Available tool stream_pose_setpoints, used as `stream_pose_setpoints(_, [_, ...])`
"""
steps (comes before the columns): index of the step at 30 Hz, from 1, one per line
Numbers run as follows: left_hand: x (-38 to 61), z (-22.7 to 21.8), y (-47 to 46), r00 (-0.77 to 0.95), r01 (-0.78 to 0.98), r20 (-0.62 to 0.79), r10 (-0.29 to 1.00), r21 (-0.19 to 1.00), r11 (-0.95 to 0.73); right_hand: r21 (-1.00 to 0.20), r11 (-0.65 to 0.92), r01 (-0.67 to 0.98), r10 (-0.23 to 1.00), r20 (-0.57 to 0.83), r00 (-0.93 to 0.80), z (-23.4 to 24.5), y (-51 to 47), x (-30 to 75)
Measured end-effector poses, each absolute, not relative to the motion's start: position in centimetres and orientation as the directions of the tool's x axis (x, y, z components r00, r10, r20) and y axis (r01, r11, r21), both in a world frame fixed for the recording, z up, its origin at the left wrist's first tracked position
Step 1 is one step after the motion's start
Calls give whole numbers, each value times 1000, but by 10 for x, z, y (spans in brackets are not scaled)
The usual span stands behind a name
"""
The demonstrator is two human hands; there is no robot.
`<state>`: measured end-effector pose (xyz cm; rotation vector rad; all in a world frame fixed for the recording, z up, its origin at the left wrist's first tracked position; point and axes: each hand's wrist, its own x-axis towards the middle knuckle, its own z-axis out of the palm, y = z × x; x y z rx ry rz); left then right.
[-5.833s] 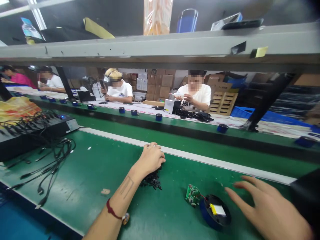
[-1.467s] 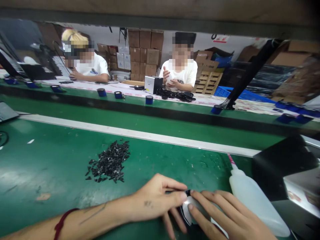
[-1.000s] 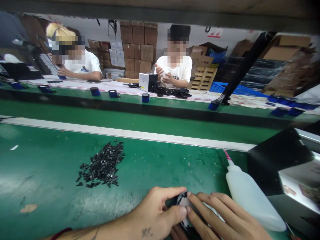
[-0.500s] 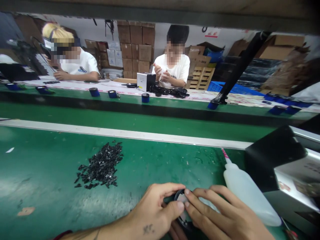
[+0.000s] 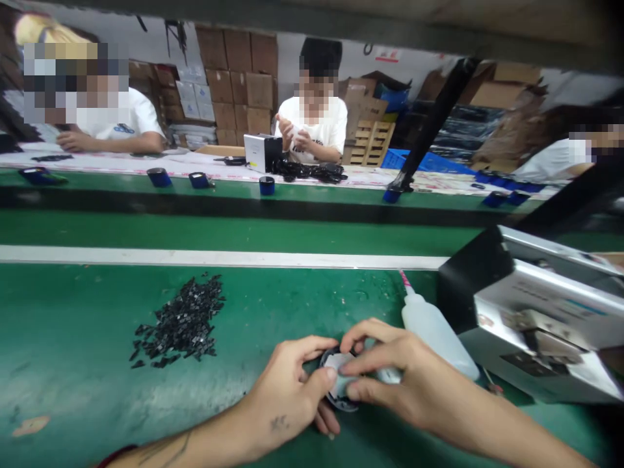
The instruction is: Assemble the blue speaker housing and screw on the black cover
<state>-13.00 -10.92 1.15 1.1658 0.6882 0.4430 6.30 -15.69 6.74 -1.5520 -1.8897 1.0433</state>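
My left hand (image 5: 292, 393) and my right hand (image 5: 390, 377) meet over a small round dark part with a pale inner face (image 5: 338, 385), low in the middle of the green bench (image 5: 97, 390). Fingers of both hands curl round it, with the thumbs pressing on its pale face. Most of the part is hidden under my fingers. A heap of several tiny black pieces (image 5: 178, 322) lies to the left of my hands. A white squeeze bottle with a pink tip (image 5: 433, 331) lies just right of my right hand.
A white and black box (image 5: 536, 312) stands at the right. A white strip (image 5: 219, 258) and a green conveyor run behind the bench. Small blue cylinders (image 5: 266, 186) stand along the far belt. Other people sit across at work, with stacked cartons (image 5: 244, 84) behind.
The view has swung right and tilted down a little, bringing the box into view. My right hand has curled over the round part, and both hands sit higher in the picture.
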Motion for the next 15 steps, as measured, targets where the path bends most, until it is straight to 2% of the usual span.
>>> stream_pose_setpoints(1, [-130,12,-109,707,46,-284,648,933,358,-845,-94,527,956,-225,-190,69,-156,66])
stream_pose_setpoints(3, [-129,11,-107,697,73,-312,646,926,369,-848,-358,390,886,-441,-146,70,-154,71])
stream_pose_setpoints(6, [-128,12,-105,712,70,-311,629,924,377,-779,-559,284,732,-625,-272,67,-146,75])
stream_pose_setpoints(11, [-133,10,-99,752,34,-323,575,890,455,-671,-719,181,603,-732,-319,56,-121,72])
stream_pose_setpoints(13, [-138,5,-95,770,78,-347,536,885,460,-653,-737,172,577,-742,-341,52,-119,65])
stream_pose_setpoints(15, [-143,-4,-86,738,139,-384,555,891,432,-661,-730,173,584,-736,-344,51,-125,58])
